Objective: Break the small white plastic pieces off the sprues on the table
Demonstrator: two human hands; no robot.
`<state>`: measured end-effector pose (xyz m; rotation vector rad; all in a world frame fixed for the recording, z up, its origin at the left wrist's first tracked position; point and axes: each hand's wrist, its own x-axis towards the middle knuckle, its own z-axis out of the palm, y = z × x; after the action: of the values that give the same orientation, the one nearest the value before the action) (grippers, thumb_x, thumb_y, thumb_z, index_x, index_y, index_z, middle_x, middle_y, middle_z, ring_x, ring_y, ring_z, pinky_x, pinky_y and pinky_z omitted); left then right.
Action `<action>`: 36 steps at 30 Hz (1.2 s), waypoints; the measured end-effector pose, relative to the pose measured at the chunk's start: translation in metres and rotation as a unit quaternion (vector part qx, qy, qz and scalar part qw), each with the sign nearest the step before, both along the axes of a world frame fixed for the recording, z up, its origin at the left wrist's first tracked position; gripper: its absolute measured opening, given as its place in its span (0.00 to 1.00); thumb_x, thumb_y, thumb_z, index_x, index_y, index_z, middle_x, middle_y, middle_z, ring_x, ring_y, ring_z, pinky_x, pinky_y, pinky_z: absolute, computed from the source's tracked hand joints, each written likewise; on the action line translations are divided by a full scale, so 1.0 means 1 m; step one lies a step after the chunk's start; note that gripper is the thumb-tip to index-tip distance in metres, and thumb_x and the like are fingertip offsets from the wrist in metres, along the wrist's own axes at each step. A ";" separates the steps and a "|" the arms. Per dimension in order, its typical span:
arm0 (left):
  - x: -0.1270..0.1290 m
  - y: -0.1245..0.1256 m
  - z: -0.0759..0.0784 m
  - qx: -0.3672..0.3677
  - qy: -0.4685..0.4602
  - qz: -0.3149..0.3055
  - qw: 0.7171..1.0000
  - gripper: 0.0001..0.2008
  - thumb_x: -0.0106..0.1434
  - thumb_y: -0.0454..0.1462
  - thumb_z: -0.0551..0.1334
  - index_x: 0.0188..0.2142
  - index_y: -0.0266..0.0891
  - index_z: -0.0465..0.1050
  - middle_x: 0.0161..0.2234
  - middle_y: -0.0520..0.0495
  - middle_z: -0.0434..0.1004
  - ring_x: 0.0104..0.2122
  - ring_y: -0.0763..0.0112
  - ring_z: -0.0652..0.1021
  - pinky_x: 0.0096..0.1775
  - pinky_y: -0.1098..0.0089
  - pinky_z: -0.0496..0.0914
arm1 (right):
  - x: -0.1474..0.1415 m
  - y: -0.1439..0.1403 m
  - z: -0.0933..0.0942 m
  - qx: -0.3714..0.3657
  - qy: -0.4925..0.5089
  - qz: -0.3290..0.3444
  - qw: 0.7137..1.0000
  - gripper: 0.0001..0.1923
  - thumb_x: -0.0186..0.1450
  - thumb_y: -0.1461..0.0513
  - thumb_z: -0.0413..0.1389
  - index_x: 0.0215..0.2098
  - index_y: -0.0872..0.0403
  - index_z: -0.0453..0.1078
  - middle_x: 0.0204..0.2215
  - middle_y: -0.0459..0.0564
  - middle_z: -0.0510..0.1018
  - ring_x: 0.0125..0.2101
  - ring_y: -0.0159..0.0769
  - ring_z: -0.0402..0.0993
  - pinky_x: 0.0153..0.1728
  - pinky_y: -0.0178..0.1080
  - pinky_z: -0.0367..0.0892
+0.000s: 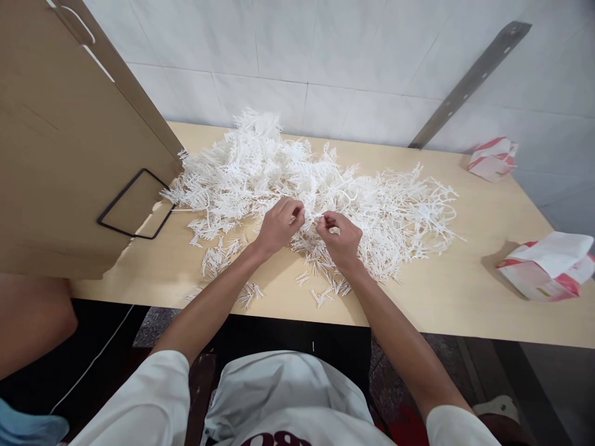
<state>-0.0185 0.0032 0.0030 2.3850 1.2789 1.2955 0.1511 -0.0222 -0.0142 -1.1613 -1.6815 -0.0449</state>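
At twelve o'clock over the bench (458, 294), the right hand (341, 238) pinches a white strand (318, 215), likely light, pliable, best taken near an end (whether the left hand (279, 227) grips it, I cannot tell).

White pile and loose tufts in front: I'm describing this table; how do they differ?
The white pile is large and heaped; the loose tufts are small and lie low. The pile sprawls across the table, while the tufts sit scattered nearer its front edge. Both are thin white strands.
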 end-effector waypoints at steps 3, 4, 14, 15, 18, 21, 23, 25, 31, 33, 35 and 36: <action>-0.002 0.001 0.004 -0.046 -0.068 -0.031 0.996 0.07 0.68 0.39 0.52 0.39 0.40 0.66 0.34 0.48 0.72 0.33 0.73 0.71 0.38 0.71 0.66 | -0.003 0.000 0.005 -0.019 0.021 0.030 0.999 0.09 0.65 0.60 0.53 0.43 0.49 0.71 0.29 0.45 0.78 0.27 0.30 0.73 0.33 0.36 0.72; -0.002 0.001 0.004 -0.062 -0.090 -0.033 0.993 0.07 0.68 0.39 0.53 0.39 0.40 0.66 0.34 0.48 0.72 0.33 0.74 0.71 0.37 0.71 0.66 | -0.003 0.001 0.006 -0.025 0.013 0.043 0.999 0.11 0.65 0.61 0.53 0.46 0.48 0.71 0.29 0.44 0.78 0.26 0.29 0.72 0.32 0.36 0.72; 0.002 -0.003 0.001 -0.025 0.019 -0.049 0.998 0.04 0.64 0.36 0.56 0.39 0.40 0.66 0.35 0.47 0.76 0.37 0.67 0.74 0.43 0.66 0.64 | 0.003 -0.006 0.022 0.004 0.064 0.068 0.996 0.12 0.66 0.65 0.46 0.29 0.51 0.69 0.27 0.48 0.70 0.30 0.33 0.69 0.31 0.40 0.66; 0.003 -0.003 0.000 -0.014 0.048 -0.058 0.997 0.04 0.65 0.36 0.55 0.38 0.40 0.66 0.35 0.47 0.76 0.37 0.66 0.74 0.44 0.65 0.64 | 0.003 -0.008 0.023 0.005 0.058 0.074 0.996 0.11 0.66 0.64 0.46 0.30 0.51 0.69 0.26 0.47 0.69 0.29 0.33 0.67 0.30 0.40 0.65; 0.004 -0.004 -0.002 -0.005 0.074 -0.067 0.995 0.06 0.67 0.39 0.54 0.38 0.40 0.66 0.36 0.45 0.76 0.38 0.65 0.74 0.43 0.65 0.63 | -0.001 -0.008 0.022 -0.010 0.006 0.090 0.996 0.06 0.66 0.59 0.52 0.37 0.50 0.70 0.25 0.45 0.68 0.26 0.32 0.65 0.28 0.38 0.64; 0.003 -0.005 -0.001 -0.014 0.039 -0.053 0.998 0.09 0.70 0.40 0.49 0.40 0.40 0.65 0.36 0.45 0.75 0.38 0.66 0.73 0.43 0.65 0.63 | -0.003 -0.004 0.017 -0.026 -0.042 0.094 0.994 0.04 0.66 0.60 0.54 0.37 0.50 0.70 0.25 0.44 0.68 0.25 0.30 0.64 0.28 0.37 0.64; 0.003 -0.006 0.000 -0.030 0.005 -0.035 0.999 0.11 0.71 0.40 0.47 0.40 0.40 0.65 0.37 0.46 0.74 0.37 0.67 0.72 0.42 0.66 0.63 | -0.003 -0.002 0.014 -0.035 -0.051 0.094 0.994 0.04 0.66 0.60 0.53 0.35 0.50 0.69 0.25 0.44 0.69 0.25 0.30 0.65 0.27 0.36 0.63; 0.003 -0.007 0.001 -0.033 -0.001 -0.027 0.999 0.11 0.71 0.40 0.47 0.40 0.40 0.65 0.37 0.46 0.74 0.38 0.67 0.72 0.43 0.65 0.63 | -0.001 -0.002 0.012 -0.020 -0.039 0.091 0.995 0.06 0.67 0.59 0.53 0.32 0.50 0.69 0.24 0.45 0.69 0.24 0.31 0.65 0.27 0.37 0.64; 0.006 -0.008 0.000 0.034 0.108 -0.054 0.992 0.12 0.71 0.39 0.47 0.40 0.40 0.68 0.37 0.46 0.76 0.39 0.66 0.73 0.43 0.64 0.60 | -0.001 -0.009 0.021 -0.014 0.038 0.056 0.998 0.12 0.70 0.60 0.47 0.43 0.49 0.71 0.34 0.49 0.76 0.34 0.35 0.72 0.37 0.41 0.68; 0.006 -0.009 0.000 0.030 0.092 -0.052 0.994 0.12 0.71 0.39 0.47 0.40 0.39 0.68 0.37 0.46 0.76 0.39 0.66 0.73 0.43 0.64 0.60 | -0.001 -0.006 0.022 -0.044 0.026 0.078 0.996 0.11 0.69 0.58 0.49 0.44 0.48 0.72 0.35 0.49 0.76 0.35 0.34 0.72 0.38 0.40 0.68; 0.007 -0.010 0.000 -0.010 0.042 -0.046 0.998 0.12 0.71 0.41 0.48 0.39 0.40 0.67 0.37 0.47 0.76 0.39 0.67 0.73 0.45 0.64 0.60 | -0.001 -0.003 0.021 -0.068 0.008 0.097 0.993 0.10 0.68 0.56 0.53 0.44 0.47 0.73 0.33 0.47 0.76 0.31 0.32 0.71 0.35 0.39 0.68; 0.007 -0.010 0.001 -0.039 0.009 -0.042 0.998 0.12 0.71 0.42 0.49 0.39 0.40 0.67 0.37 0.47 0.76 0.39 0.68 0.74 0.45 0.64 0.61 | 0.000 -0.001 0.020 -0.075 0.003 0.100 0.992 0.10 0.67 0.56 0.54 0.43 0.47 0.74 0.32 0.47 0.77 0.29 0.31 0.70 0.34 0.38 0.68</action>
<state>-0.0113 -0.0064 0.0035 2.3746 1.1983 1.1812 0.1511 -0.0232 0.0060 -1.0950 -1.8124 0.2126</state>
